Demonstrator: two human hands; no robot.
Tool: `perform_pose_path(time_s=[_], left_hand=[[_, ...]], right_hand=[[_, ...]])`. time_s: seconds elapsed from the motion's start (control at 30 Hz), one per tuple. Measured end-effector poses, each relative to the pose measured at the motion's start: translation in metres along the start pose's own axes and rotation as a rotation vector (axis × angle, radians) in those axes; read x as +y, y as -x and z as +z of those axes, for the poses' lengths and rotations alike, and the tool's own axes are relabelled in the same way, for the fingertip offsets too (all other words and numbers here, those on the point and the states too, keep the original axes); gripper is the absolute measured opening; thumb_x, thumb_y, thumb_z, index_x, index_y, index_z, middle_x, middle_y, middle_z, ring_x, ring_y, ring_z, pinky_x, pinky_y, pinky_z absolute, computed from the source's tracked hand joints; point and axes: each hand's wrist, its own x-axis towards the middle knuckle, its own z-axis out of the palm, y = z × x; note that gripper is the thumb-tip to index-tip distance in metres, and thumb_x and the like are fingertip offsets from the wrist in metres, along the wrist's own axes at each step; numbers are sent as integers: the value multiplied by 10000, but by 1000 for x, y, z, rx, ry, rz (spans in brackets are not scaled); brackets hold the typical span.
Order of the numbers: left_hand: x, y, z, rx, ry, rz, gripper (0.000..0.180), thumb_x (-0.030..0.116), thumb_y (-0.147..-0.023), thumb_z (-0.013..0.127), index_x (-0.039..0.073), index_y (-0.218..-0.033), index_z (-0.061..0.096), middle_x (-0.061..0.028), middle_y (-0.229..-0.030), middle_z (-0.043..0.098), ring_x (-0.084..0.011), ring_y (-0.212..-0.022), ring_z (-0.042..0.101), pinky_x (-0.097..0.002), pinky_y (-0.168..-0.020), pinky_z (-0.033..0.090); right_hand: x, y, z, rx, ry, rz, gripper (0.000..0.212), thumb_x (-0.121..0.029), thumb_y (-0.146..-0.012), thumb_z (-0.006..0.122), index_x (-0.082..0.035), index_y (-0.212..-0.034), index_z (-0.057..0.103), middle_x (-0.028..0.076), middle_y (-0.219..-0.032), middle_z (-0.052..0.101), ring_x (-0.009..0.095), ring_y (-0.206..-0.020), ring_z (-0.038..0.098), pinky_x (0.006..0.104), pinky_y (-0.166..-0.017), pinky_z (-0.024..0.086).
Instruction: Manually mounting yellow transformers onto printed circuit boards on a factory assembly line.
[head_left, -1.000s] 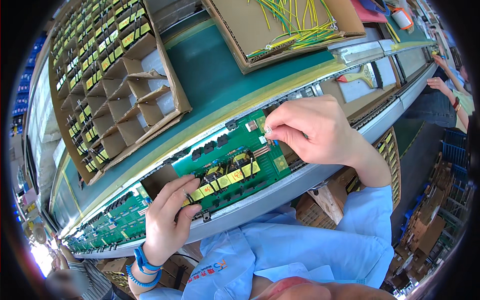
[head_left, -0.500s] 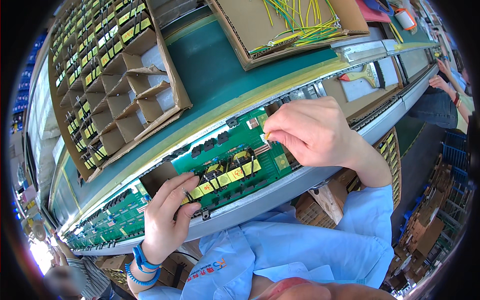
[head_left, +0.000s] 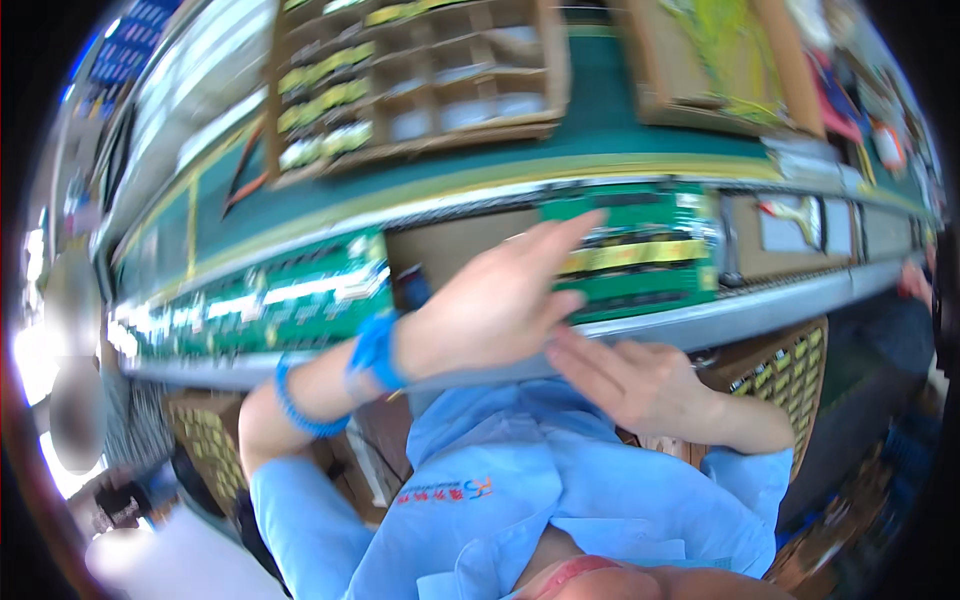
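A green circuit board lies in the metal rail, with a row of dark coils under yellow labels across its middle. My left hand is at the board's left end, its index finger stretched over the board and its thumb apart near the lower edge. Motion blur hides whether it touches the board. Just below, my right hand is held at the rail's near edge, fingers stretched toward my left thumb. I see nothing in either hand.
More green boards lie along the rail at left. Behind stand a divided cardboard box of yellow-labelled parts and a carton of yellow-green wires. A brush lies right of the board. A box of parts sits below the rail.
My view has turned. The board is farther right along the rail, closer to the brush. My right hand has left the board and no longer pinches the small pale piece; my left fingers have straightened.
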Motion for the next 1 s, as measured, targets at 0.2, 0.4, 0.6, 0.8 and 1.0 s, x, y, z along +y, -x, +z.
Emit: perform_pose_path(time_s=[0.2, 0.4, 0.6, 0.8, 1.0], left_hand=[[-1, -30, 42, 72, -69, 198, 831, 95, -826, 687, -22, -1494, 207, -278, -1252, 525, -429, -1166, 539, -439, -999, 456], [-9, 3, 39, 234, -102, 348, 754, 100, -800, 715, -15, -1440, 333, -243, -1351, 455, -396, -1226, 506, -408, -1014, 449], [-39, 127, -40, 604, -604, 224, 398, 99, -782, 729, 63, -1167, 638, -149, -1136, 642, -333, -1149, 581, -493, -1055, 414], [-82, 210, -48, 644, -983, -270, 500, 294, -888, 662, 40, -1306, 558, -124, -1048, 679, -342, -1165, 578, -574, -1152, 208], [-72, 207, -40, 515, -836, -255, 659, 423, -908, 605, 16, -1405, 460, -147, -1110, 682, -348, -1223, 550, -599, -1156, 153]], right_hand=[[-13, 7, 19, -160, 166, 131, 358, -77, -724, 606, -54, -1081, 606, 95, -915, 594, 254, -757, 625, 368, -556, 520], [-10, 14, 15, -250, 334, 324, 400, -82, -786, 577, -64, -1186, 571, 60, -992, 627, 227, -743, 635, 352, -571, 543], [8, 35, -1, -249, 309, 564, 642, 27, -734, 578, -99, -1359, 495, 61, -1087, 638, 247, -821, 661, 373, -660, 553], [42, 78, -8, -101, 290, 732, 571, 94, -771, 510, -97, -1309, 512, 77, -1092, 694, 295, -914, 680, 418, -715, 536], [71, 108, -16, -82, 330, 919, 523, 100, -767, 511, -126, -1237, 560, 50, -1043, 712, 304, -890, 682, 435, -708, 525]])
